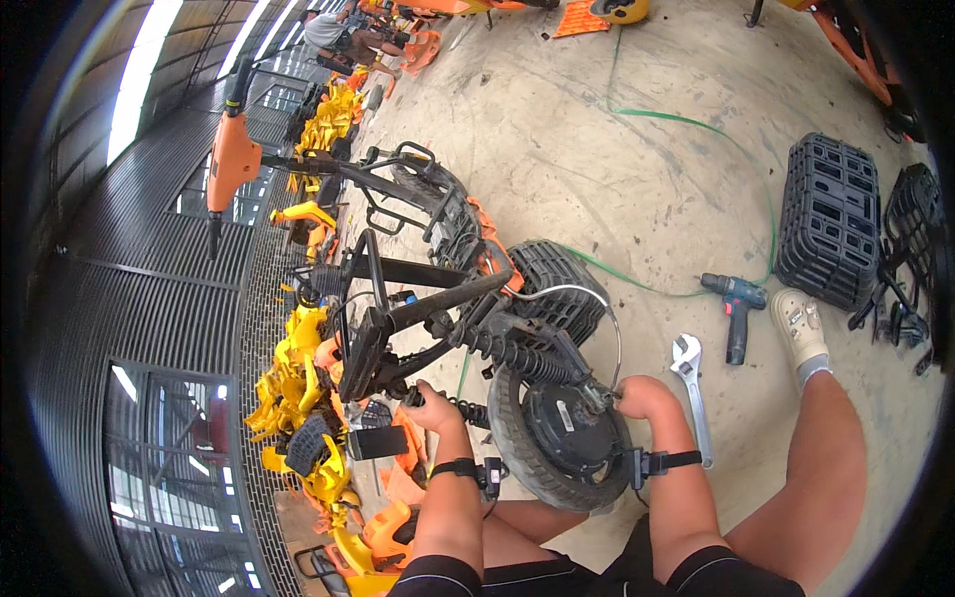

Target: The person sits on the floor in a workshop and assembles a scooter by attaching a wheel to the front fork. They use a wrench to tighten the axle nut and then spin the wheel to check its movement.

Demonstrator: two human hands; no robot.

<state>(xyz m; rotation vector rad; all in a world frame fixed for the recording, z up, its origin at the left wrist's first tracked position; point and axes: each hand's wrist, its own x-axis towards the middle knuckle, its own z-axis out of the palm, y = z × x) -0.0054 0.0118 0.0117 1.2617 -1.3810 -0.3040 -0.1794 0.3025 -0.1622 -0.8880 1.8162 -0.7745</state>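
A black scooter frame (pixel 438 271) lies on its side in front of me, with its wheel (pixel 507 453) toward me. The wheel has a dusty tyre and a round black hub motor (pixel 567 428). My left hand (pixel 435 408) is closed round the upper end of the left shock absorber (pixel 472 410). The right shock absorber (pixel 522 358) runs down to the axle end (pixel 600 396). Beside that axle end my right hand (pixel 647 398) is closed, with its fingertips partly hidden. A thin pale cable (pixel 612 323) curves past it.
An adjustable wrench (pixel 690 383) and a cordless drill (pixel 736 303) lie right of the wheel. Black plastic crates (pixel 829 219) stand farther right. A green hose (pixel 686 117) crosses the floor. Yellow and orange panels (pixel 298 368) pile up on the left. Another person (pixel 348 42) bends at the far left.
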